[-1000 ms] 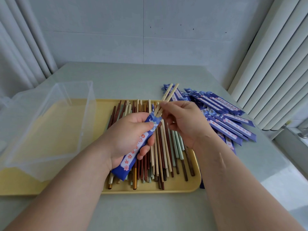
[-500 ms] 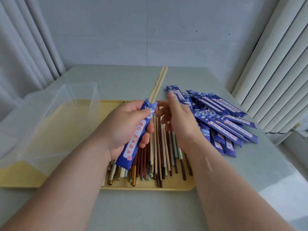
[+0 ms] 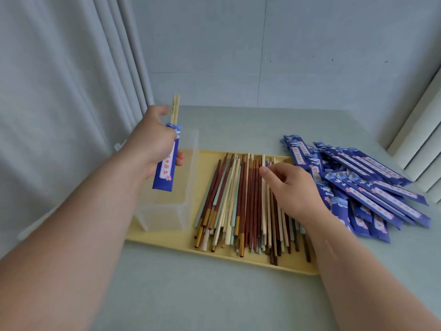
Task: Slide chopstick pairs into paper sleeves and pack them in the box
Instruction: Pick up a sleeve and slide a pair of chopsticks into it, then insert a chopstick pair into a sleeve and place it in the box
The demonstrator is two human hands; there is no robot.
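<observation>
A pale curtain point(image 3: 59, 91) hangs at the far left. In front of it the left hand point(image 3: 152, 142) is raised, its fingers point(image 3: 179, 160) wrapped round a blue paper sleeve point(image 3: 164, 168). The sleeve's long axis runs close to upright with a slight lean. Its open end is up and away from the camera and its closed end points down. A pale chopstick pair point(image 3: 175, 108) sits in it, the two sticks side by side with their ends sticking out of the top. A white strip down the sleeve carries red characters, too blurred to read, with a pink blossom near the lower end.

The sleeve's lower end hangs over a clear plastic box point(image 3: 188, 187), which stands on the left part of a yellow tray point(image 3: 167, 240) on the desk point(image 3: 214, 295). The forearm hides the box's left side.

To the right, loose chopsticks point(image 3: 241, 199) in brown, cream, pale green and gold-tipped lie heaped on the tray, running near to far. The right hand point(image 3: 296, 187) rests on them with its fingers curled down. Their tips are hidden, so whether they pinch a stick cannot be told.

Further right, a heap of blue sleeves point(image 3: 372, 189) lies on the desk, fanned at angles, their print too small to read. White vertical slats point(image 3: 420, 139) are cut off at the right edge.
</observation>
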